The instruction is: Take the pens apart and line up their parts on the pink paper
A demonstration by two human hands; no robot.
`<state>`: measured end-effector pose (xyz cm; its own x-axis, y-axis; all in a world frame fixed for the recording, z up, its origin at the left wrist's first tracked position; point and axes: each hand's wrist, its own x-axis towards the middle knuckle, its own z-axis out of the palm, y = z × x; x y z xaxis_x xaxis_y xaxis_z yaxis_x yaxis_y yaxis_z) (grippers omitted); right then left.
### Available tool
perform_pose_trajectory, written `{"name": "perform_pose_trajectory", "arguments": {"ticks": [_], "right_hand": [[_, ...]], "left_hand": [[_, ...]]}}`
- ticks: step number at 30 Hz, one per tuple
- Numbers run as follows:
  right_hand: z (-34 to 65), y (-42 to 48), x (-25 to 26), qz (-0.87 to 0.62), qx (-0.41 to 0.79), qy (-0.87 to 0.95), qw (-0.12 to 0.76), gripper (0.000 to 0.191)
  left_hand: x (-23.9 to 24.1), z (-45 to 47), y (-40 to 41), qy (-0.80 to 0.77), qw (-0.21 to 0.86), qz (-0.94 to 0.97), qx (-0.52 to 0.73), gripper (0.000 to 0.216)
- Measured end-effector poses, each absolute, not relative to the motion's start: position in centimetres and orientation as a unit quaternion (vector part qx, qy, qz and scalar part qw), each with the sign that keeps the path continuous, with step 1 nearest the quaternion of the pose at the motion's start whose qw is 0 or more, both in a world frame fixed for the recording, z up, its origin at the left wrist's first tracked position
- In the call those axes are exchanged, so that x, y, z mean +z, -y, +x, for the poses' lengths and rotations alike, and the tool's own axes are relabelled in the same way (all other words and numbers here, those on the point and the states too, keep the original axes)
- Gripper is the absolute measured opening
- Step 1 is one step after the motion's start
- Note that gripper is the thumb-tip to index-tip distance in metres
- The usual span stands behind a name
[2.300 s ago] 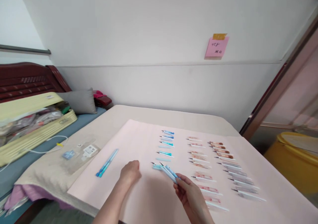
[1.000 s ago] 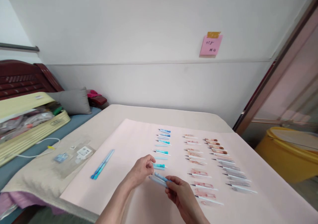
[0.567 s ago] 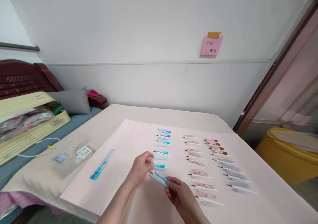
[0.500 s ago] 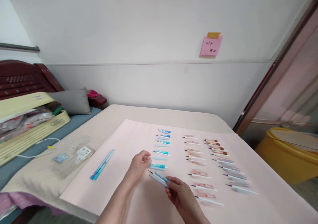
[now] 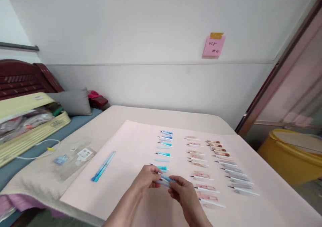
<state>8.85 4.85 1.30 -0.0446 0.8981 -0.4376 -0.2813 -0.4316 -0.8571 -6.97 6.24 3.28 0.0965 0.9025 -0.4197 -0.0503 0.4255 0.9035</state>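
Observation:
My left hand (image 5: 147, 179) and my right hand (image 5: 183, 189) meet over the near middle of the table. Between them is a light-blue pen in slim pieces (image 5: 164, 183), held nearly level. My left fingers pinch its left end and my right fingers its right end, so both tips are hidden. Just beyond my left hand lies a turquoise pen (image 5: 161, 168), the nearest of a blue column. A blue pen (image 5: 164, 137) lies farther up that column, with thin dark-tipped white sticks beside the pens. Two long blue pens (image 5: 103, 167) lie side by side at the left.
Right of my hands are columns of pinkish pens (image 5: 206, 187), brown pens (image 5: 218, 149) and grey clear pens (image 5: 240, 181). A clear plastic bag (image 5: 75, 163) rests at the left. Beyond stand a yellow box (image 5: 27, 99), a grey pillow (image 5: 72, 102) and a yellow bin (image 5: 289, 160).
My left hand has moved right and down from beside the blue column and now grips the left end of the pen pieces. My right hand keeps its hold, almost in place.

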Motion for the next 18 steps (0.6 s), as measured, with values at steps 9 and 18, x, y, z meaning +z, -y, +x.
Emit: {"name": "perform_pose_trajectory", "arguments": {"ticks": [9,18], "right_hand": [[10.4,-4.7,3.8,-0.446,0.753,0.184,0.448,0.033],[10.7,-4.9,3.0,-0.43,0.754,0.202,0.453,0.031]], "left_hand": [[2.9,-7.6,-7.1,-0.556,0.623,0.369,0.408,0.027],[2.7,-7.7,-7.2,-0.547,0.627,0.363,0.42,0.025]]}}
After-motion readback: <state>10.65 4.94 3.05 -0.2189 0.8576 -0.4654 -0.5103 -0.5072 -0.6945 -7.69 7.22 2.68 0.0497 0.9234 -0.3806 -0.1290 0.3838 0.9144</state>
